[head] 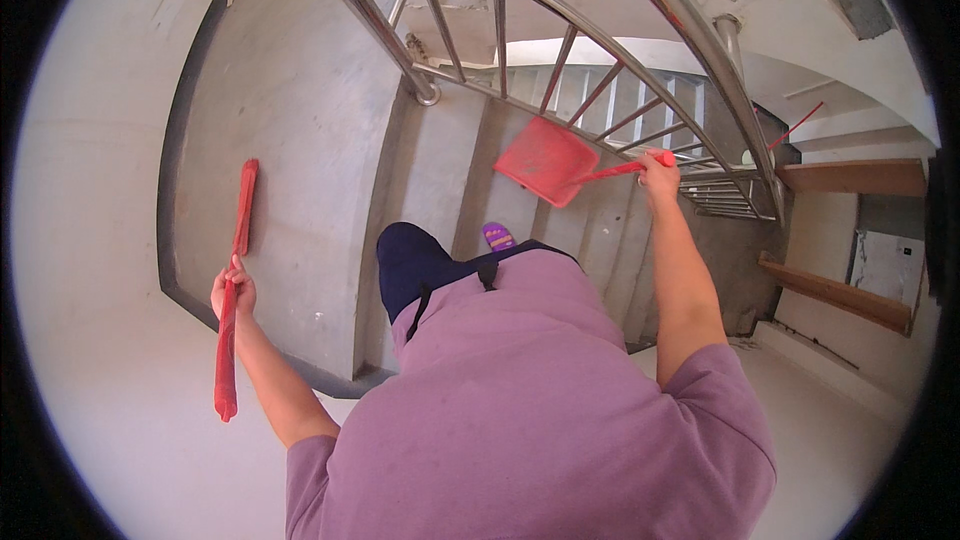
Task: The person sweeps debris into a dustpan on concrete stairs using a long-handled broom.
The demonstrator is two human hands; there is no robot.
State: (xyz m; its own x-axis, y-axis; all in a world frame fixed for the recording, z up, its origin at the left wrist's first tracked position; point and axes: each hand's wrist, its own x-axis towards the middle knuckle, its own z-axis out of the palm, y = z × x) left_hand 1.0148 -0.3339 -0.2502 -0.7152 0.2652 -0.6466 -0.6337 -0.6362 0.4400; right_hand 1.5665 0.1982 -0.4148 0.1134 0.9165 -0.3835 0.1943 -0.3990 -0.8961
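My left hand (234,291) grips the handle of a red broom (225,360). The narrow red broom head (246,202) is over the grey concrete landing (300,127); whether its bristles touch the floor I cannot tell. In my right hand (661,178) is the upper end of a long-handled red plastic dustpan (546,157). Its wide pan hangs over the concrete steps (495,157), close to the stair railing, and looks scuffed and greyish inside. I see no clear pile of dirt in it.
A stainless steel railing (501,37) runs along the stairs at the top. Beyond it a lower flight (637,94) descends. A purple slipper (499,236) shows on one step below my body. White walls (90,202) with a dark skirting band border the landing. A wooden door frame (840,296) stands at right.
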